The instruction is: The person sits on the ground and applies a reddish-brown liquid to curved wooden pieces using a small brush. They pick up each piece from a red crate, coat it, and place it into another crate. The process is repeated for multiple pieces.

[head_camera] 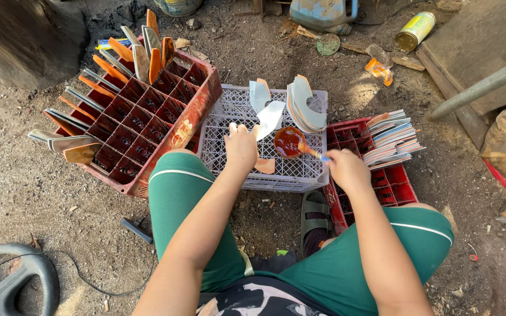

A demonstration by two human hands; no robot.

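Gripping a metal blade (269, 119), the left hand (241, 146) stays apart from the right hand (346, 168), which is clamped on a brush (314, 153) beside a cup (289, 142).

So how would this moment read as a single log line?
left hand: holds pale metal blade over white crate | right hand: holds brush at cup of orange-brown liquid | coated blades stand in red crate

A red crate (147, 117) at the left holds orange-coated blades (109, 67) upright in its cells. A second red crate (396, 187) at the right carries a stack of blades (393, 137). A can (415, 30) lies on the dirt beyond, a steering wheel (7, 281) lower left.
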